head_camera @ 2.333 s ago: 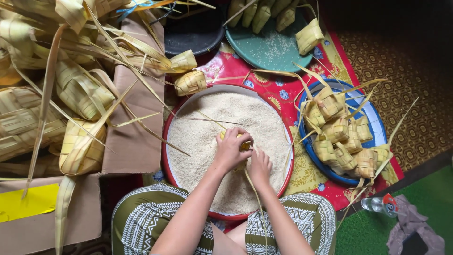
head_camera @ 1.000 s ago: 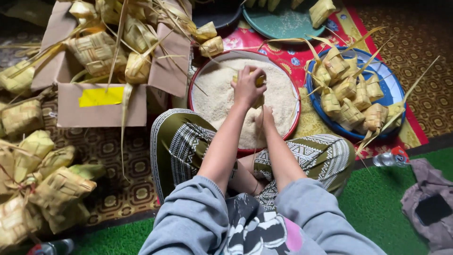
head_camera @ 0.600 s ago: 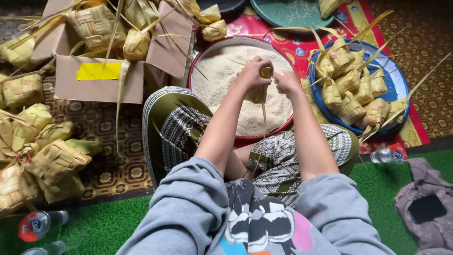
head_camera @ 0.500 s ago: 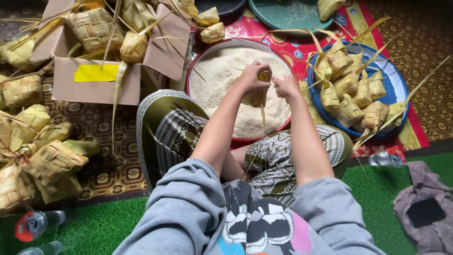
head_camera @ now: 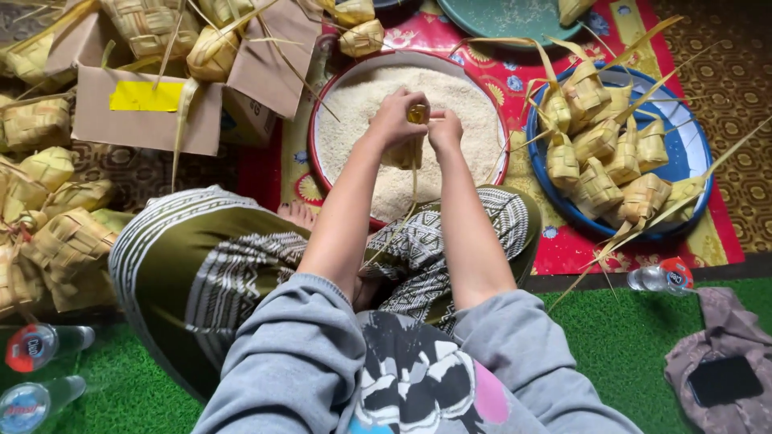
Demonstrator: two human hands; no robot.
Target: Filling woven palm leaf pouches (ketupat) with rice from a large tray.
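While my left hand (head_camera: pixel 396 119) and right hand (head_camera: pixel 445 130) close together on a woven palm-leaf pouch (head_camera: pixel 404 153), it hangs mouth-up, long axis vertical, above the round red-rimmed basin (head_camera: pixel 322 120) of granular white rice (head_camera: pixel 462 112).

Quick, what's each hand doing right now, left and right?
Left hand: closed on the woven palm-leaf pouch over the rice basin.
Right hand: fingers pinched at the pouch's top.

open brown cardboard box (head_camera: pixel 145 120) far left with yellow rectangular label (head_camera: pixel 146 96), red-labelled plastic bottles near left (head_camera: pixel 40 345) and right (head_camera: pixel 663 277), dark phone screen (head_camera: pixel 724 380) near right
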